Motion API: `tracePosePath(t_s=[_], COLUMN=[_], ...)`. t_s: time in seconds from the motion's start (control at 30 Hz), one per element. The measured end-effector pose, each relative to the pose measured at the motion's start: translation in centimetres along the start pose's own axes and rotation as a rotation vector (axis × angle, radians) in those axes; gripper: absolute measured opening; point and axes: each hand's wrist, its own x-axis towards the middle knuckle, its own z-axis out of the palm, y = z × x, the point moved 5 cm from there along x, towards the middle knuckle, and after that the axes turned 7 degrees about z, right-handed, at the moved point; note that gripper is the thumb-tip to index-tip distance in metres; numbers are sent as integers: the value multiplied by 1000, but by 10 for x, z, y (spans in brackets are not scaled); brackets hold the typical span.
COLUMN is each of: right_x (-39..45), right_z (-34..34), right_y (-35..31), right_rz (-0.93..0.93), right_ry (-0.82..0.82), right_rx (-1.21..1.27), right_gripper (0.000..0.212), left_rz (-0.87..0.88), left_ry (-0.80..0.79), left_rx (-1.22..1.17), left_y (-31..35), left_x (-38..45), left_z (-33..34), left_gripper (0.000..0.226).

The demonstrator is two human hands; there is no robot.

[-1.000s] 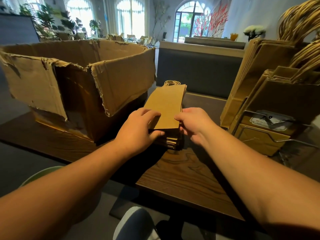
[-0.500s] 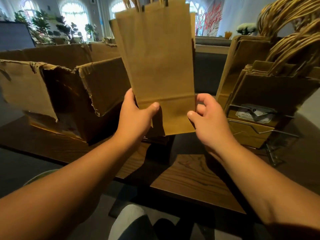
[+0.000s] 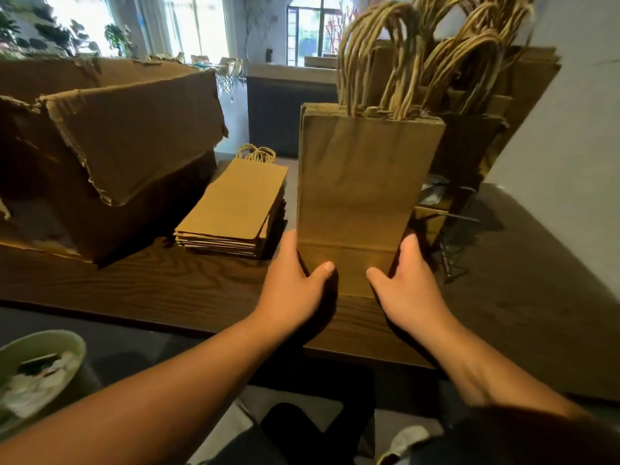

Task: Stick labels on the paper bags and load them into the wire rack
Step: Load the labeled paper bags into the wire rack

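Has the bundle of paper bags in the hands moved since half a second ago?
Yes. The held bags have come down: their bottom edge now sits at the wooden table, where before it hung above it, gripped by the left hand and right hand.

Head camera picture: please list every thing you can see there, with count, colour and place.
held bundle of paper bags: several, brown, upright on the table, centre
flat stack of paper bags: one stack, brown, lying left of the held bundle
cardboard box: one, brown, torn flaps, far left on the table
wire rack: one, dark, right of the held bundle, partly hidden
bags in the rack: many, brown, twisted handles up
table: one, dark wood
bin: one, green, lower left, paper scraps inside
left hand: grips the bundle's lower left edge
right hand: grips its lower right edge
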Motion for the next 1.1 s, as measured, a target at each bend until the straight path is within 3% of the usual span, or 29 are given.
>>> tracePosePath(t_s=[0.17,0.33,0.5,0.6,0.83,0.97,1.1], right_x=[3,1,9,18,54,68,74], right_z=[1,-14,-55,-86,-143,-153,-151], right_y=[-3,-22,-48,-57,-48,-61,-63], right_rz=[-31,-91,-207,-310,-77,-216,-195], right_ry=[16,105,273,403,477,487,508], right_rx=[65,108,182,243,116,195,167], right_gripper=[30,15,57,59,61,63,63], left_rz=[-13,131,264,327,237,208,177], left_ry=[-16,51,13,-7,-79,-85,-87], left_rx=[35,29,-83,-44,179,196,184], left_y=[-1,17,65,85,79,73,71], left_x=[7,15,36,54,92,102,112], left_z=[-1,-6,2,12,48,58,63], left_gripper=[44,48,56,49,47,42,33])
